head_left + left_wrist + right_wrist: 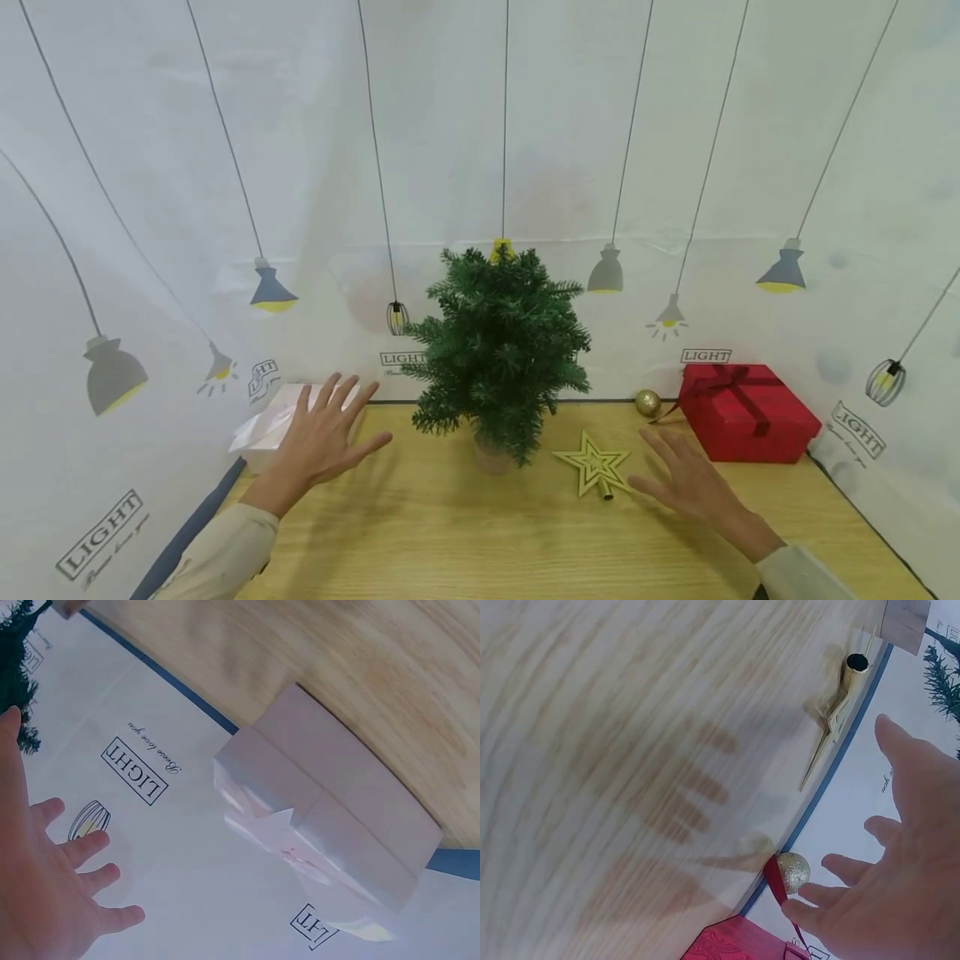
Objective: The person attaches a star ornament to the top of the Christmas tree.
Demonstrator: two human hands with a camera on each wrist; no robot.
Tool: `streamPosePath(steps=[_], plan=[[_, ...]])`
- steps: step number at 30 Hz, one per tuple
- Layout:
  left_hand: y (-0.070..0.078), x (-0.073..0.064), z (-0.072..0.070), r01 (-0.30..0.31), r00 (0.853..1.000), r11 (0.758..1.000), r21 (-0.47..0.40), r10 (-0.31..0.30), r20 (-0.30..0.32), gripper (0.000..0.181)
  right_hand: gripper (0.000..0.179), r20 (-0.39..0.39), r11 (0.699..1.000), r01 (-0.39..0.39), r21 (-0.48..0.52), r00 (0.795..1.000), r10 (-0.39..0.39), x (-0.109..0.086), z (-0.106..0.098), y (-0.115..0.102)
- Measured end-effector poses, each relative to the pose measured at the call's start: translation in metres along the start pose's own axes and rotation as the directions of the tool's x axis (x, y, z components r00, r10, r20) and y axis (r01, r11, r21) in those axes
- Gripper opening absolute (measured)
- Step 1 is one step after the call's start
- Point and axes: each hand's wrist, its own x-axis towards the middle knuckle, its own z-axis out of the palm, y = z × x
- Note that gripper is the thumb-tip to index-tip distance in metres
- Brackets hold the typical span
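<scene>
A small green artificial Christmas tree (506,350) stands upright on a round base (491,457) at the middle of the table. My left hand (322,433), fingers spread, hovers left of the tree, in front of the white gift box (337,795). To the right, my right hand (693,483) is held over the table with straight fingers and nothing in it. Close to its thumb lies a gold star tree topper (594,462) with a short tube at its foot. Behind the right hand sits a gold glitter ball (648,402), by the red gift box (750,412).
The wooden table (420,542) backs onto a white cloth (450,125) printed with hanging lamps, which also encloses both sides. A dark red ribbon (775,879) trails from the red box beside the ball.
</scene>
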Motion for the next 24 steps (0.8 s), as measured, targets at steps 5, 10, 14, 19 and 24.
streamPosePath(steps=[5,10,14,19,24], plan=[[0.002,0.003,-0.006,-0.001,1.000,1.000,0.002,0.001,-0.008,0.089,0.077,0.111,0.993,-0.093,0.068,0.990,0.085,-0.001,-0.003,-0.007],[0.003,0.008,-0.015,-0.011,0.999,1.000,-0.002,0.011,-0.044,0.088,0.074,0.152,0.990,-0.119,0.081,0.983,0.106,0.002,0.000,-0.011],[0.005,0.015,-0.023,-0.027,0.997,1.000,-0.014,0.026,-0.070,0.085,0.065,0.155,0.987,-0.127,0.103,0.982,0.110,0.003,0.004,-0.014],[0.007,0.023,-0.031,-0.046,0.996,0.999,-0.013,0.045,-0.074,0.083,0.060,0.204,0.972,-0.170,0.161,0.970,0.135,0.006,0.010,-0.017],[0.009,0.032,-0.039,-0.064,0.994,0.998,-0.013,0.063,-0.086,0.081,0.057,0.268,0.948,-0.235,0.213,0.948,0.175,0.009,0.017,-0.016]])
